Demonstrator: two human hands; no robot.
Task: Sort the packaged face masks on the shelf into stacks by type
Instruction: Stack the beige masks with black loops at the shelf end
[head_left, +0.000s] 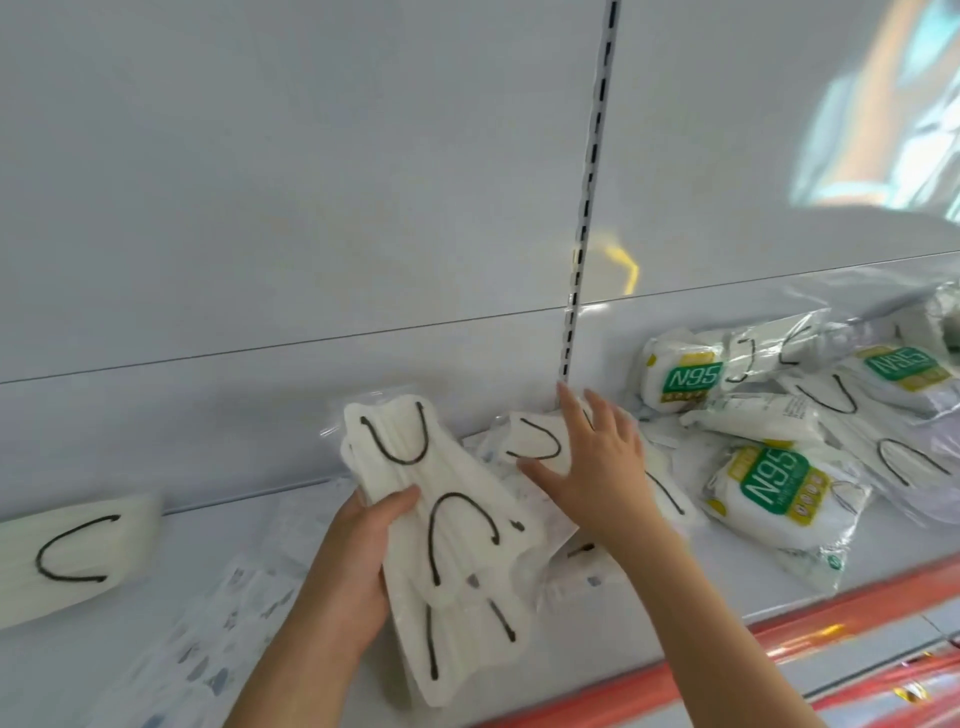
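Gripping a bunch of white masks with black ear loops (447, 525), the left hand (358, 566) is curling its fingers behind the packets while its thumb is pressing across their front. The bunch is sitting near the centre of the head view, its long axis running from about 11 o'clock at the far end to 5 o'clock at the near end, the far end fanning out above the shelf (769, 587).

The right hand (597, 462), just to the 2 o'clock side of the bunch, is lying flat with fingers straight and spread, resting on another white black-looped mask packet (530, 436) that is lying on the shelf against the back panel (311, 208). Nothing is being pinched by it.

Towards 3 o'clock, a loose heap is lying on the shelf: two green-labelled N95 packs (769, 493) (680, 376), a third N95 pack (909, 369) further right, and clear-wrapped black-looped masks (826, 395) tangled among them at mixed angles.

Towards 9 o'clock, a single white packet with a black loop (72, 556) is lying apart, its long axis running roughly 8 to 2 o'clock. Near 7 o'clock, clear packets with blue print (218, 639) are lying flat on the shelf. A slotted upright (587, 208) is dividing the back panel, and an orange-red edge strip (675, 691) is running along the shelf's front.
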